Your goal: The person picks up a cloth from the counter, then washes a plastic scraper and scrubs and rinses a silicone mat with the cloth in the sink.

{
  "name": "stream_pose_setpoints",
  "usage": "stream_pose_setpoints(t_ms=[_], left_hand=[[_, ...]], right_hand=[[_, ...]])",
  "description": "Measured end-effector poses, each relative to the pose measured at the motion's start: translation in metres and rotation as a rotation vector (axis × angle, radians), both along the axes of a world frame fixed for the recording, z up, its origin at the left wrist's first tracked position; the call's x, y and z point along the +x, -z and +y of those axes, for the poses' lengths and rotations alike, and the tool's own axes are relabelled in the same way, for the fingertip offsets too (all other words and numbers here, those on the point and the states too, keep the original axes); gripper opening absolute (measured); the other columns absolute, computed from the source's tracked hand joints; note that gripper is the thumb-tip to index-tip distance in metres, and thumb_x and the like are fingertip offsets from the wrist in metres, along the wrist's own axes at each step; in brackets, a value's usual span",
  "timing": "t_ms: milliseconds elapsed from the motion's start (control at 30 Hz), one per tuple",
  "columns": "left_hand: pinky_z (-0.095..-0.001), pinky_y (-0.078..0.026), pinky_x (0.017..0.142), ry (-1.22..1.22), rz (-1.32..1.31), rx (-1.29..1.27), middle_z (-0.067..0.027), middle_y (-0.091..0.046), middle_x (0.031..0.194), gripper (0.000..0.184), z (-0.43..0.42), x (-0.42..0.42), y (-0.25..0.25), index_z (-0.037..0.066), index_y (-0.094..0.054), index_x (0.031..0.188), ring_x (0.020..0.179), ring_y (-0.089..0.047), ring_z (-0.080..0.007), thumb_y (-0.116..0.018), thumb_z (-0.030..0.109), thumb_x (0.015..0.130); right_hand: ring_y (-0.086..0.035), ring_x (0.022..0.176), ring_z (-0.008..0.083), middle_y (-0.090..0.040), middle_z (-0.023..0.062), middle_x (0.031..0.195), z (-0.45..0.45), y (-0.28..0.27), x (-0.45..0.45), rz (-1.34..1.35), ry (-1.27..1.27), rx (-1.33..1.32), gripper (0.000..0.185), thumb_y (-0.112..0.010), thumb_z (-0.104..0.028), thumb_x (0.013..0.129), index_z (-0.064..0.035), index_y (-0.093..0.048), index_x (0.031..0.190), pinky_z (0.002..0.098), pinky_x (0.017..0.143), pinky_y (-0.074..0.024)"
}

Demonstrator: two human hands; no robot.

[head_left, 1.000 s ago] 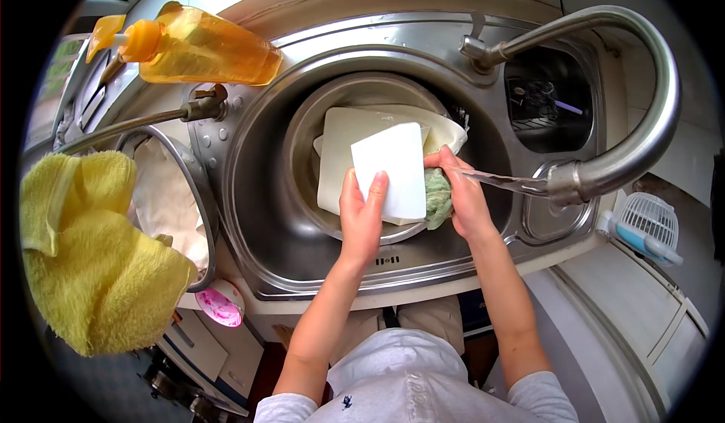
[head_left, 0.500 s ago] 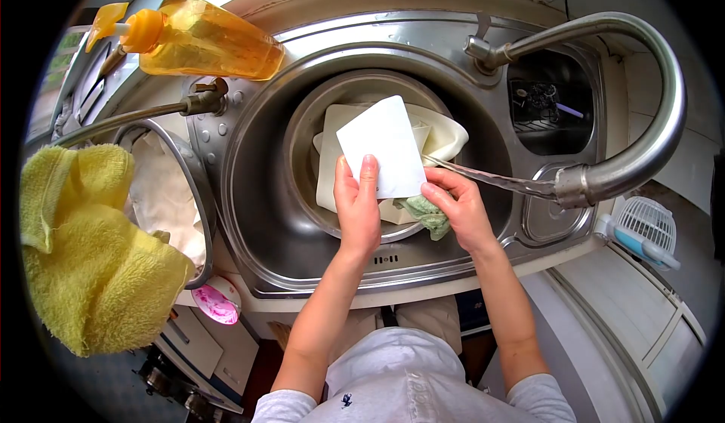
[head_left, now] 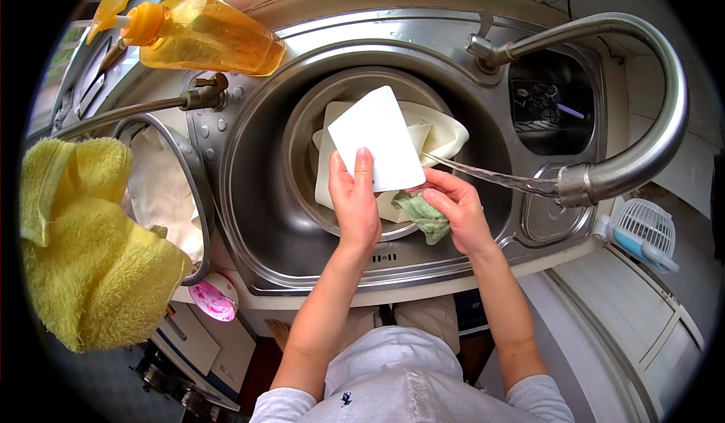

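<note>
My left hand [head_left: 356, 204] is closed on the lower left edge of a white square dish [head_left: 377, 140], thumb on its bright flat face. The dish is tilted above a round metal basin [head_left: 298, 147] in the sink. Between the fingers of my right hand [head_left: 458, 210] is a crumpled green dishcloth [head_left: 424, 215], just below the dish's lower right corner. Other cream-white dishes [head_left: 442, 132] lie in the basin, partly hidden behind the held one. Water [head_left: 498, 177] streams from the curved faucet [head_left: 578, 185] toward the basin.
An orange pump bottle [head_left: 215, 34] stands at the sink's back left. On the left are a yellow towel [head_left: 98, 257] over a second tap's pipe [head_left: 121, 119] and a metal pot [head_left: 198, 189] with pale contents. A small side basin [head_left: 540, 132] holds dark items.
The white dish and my left hand have shifted slightly up and left. My right hand with the green dishcloth has drawn a little away from the dish, and more of the cloth shows.
</note>
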State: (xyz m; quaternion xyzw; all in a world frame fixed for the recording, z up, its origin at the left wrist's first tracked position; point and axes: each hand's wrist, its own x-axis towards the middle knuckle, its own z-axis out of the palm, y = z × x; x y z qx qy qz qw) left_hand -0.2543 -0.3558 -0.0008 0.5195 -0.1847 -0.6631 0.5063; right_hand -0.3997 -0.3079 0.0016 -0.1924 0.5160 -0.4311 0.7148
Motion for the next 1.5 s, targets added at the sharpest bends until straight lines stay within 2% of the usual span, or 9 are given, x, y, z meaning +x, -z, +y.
stream_pose_setpoints(t_ms=[200,533,600,767,1033,1100,1333,1400,1500], left_hand=[[-0.0262,-0.044,0.085,-0.023,-0.085,-0.064,-0.0075,-0.056,0.108,0.022,0.004,-0.001,0.004,0.002,-0.046,0.112,0.095,-0.053,-0.01,-0.048,0.02,0.099],[-0.026,-0.043,0.085,-0.051,-0.028,-0.021,-0.0075,-0.056,0.107,0.021,0.009,-0.004,0.002,0.002,-0.046,0.11,0.095,-0.053,-0.0101,-0.049,0.019,0.099],[-0.0289,-0.054,0.076,-0.022,-0.072,-0.06,-0.0066,-0.058,0.108,0.027,0.009,-0.001,0.009,0.005,-0.046,0.114,0.093,-0.059,-0.012,-0.05,0.025,0.097],[-0.0286,-0.054,0.076,0.004,-0.103,-0.098,-0.006,-0.058,0.108,0.028,0.004,-0.001,0.011,0.006,-0.046,0.115,0.093,-0.059,-0.0116,-0.051,0.027,0.097],[-0.0288,-0.054,0.074,0.014,-0.039,-0.124,-0.0069,-0.058,0.107,0.025,-0.009,-0.028,0.003,0.005,-0.046,0.112,0.091,-0.06,-0.0123,-0.051,0.025,0.097],[-0.0254,-0.045,0.079,-0.03,0.023,-0.09,-0.0072,-0.058,0.1,0.018,-0.013,-0.037,-0.004,0.001,-0.046,0.104,0.09,-0.052,-0.0089,-0.049,0.018,0.098],[-0.0251,-0.045,0.076,-0.033,0.012,-0.09,-0.007,-0.057,0.099,0.019,-0.015,-0.044,0.0,0.002,-0.047,0.103,0.088,-0.052,-0.0088,-0.05,0.019,0.098],[-0.0299,-0.055,0.071,-0.003,-0.038,-0.121,-0.0081,-0.059,0.104,0.025,-0.014,-0.042,0.009,0.004,-0.045,0.111,0.088,-0.061,-0.0129,-0.051,0.024,0.097],[-0.0305,-0.055,0.072,-0.019,0.013,-0.101,-0.0075,-0.058,0.105,0.025,-0.012,-0.041,0.011,0.005,-0.045,0.113,0.09,-0.06,-0.0131,-0.05,0.024,0.097]], right_hand=[[-0.059,0.099,0.0124,-0.065,0.0086,0.106,0.0,0.0,0.003,0.034,0.036,-0.02,0.029,-0.055,-0.005,0.091,0.0039,-0.058,0.119,0.0263,0.091,-0.0447],[-0.061,0.09,0.0112,-0.067,0.0068,0.095,0.001,0.006,0.004,0.066,0.083,-0.008,0.021,-0.055,-0.007,0.092,0.0039,-0.062,0.108,0.0241,0.084,-0.0469],[-0.061,0.089,0.0114,-0.067,0.0069,0.095,-0.001,0.003,0.003,0.095,0.054,-0.006,0.021,-0.055,-0.007,0.092,0.0038,-0.062,0.108,0.0245,0.084,-0.047],[-0.061,0.091,0.0119,-0.067,0.0075,0.095,-0.007,-0.005,-0.003,0.23,-0.087,-0.116,0.021,-0.054,-0.007,0.093,0.0047,-0.062,0.108,0.025,0.085,-0.0467],[-0.061,0.089,0.0113,-0.066,0.0077,0.094,-0.016,-0.012,-0.018,0.355,-0.047,-0.2,0.018,-0.058,-0.008,0.091,0.0043,-0.059,0.105,0.0249,0.082,-0.0477],[-0.061,0.088,0.0113,-0.065,0.0075,0.094,-0.018,-0.012,-0.022,0.328,-0.039,-0.17,0.017,-0.06,-0.008,0.091,0.0038,-0.058,0.103,0.0248,0.081,-0.0478],[-0.06,0.09,0.0108,-0.063,0.0063,0.096,-0.02,-0.003,-0.026,0.323,-0.031,-0.217,0.018,-0.063,-0.009,0.089,0.0012,-0.056,0.102,0.0244,0.081,-0.047],[-0.059,0.09,0.0103,-0.062,0.006,0.095,-0.022,-0.002,-0.025,0.33,-0.041,-0.221,0.019,-0.063,-0.01,0.088,0.0011,-0.056,0.102,0.0241,0.081,-0.0467],[-0.058,0.087,0.0093,-0.061,0.0046,0.092,-0.023,-0.002,-0.021,0.413,-0.074,-0.226,0.018,-0.065,-0.01,0.088,0.0006,-0.055,0.099,0.0234,0.079,-0.0456]])
